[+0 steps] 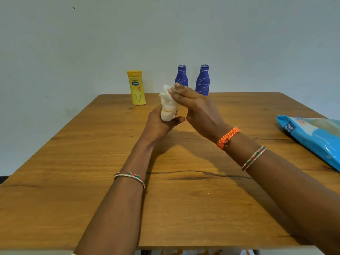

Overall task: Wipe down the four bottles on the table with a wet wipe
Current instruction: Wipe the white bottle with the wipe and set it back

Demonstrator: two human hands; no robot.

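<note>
Mid-frame, white bottle [168, 112] gripped low in left hand [158, 124]; right hand [193, 103] pressing wet wipe [166, 93] against its top, fingers fairly straight. Best to rotate bottle, wipe downward, keep base grip firm

Soft, even room light is falling from above, toward twelve o'clock. The forearms are casting blurred shadows onto the wooden table [73, 181] toward six. The wipes packet [316, 137] at three o'clock is glinting faintly. The wide lens is bowing the table's edges; detail is looking slightly soft throughout.
</note>
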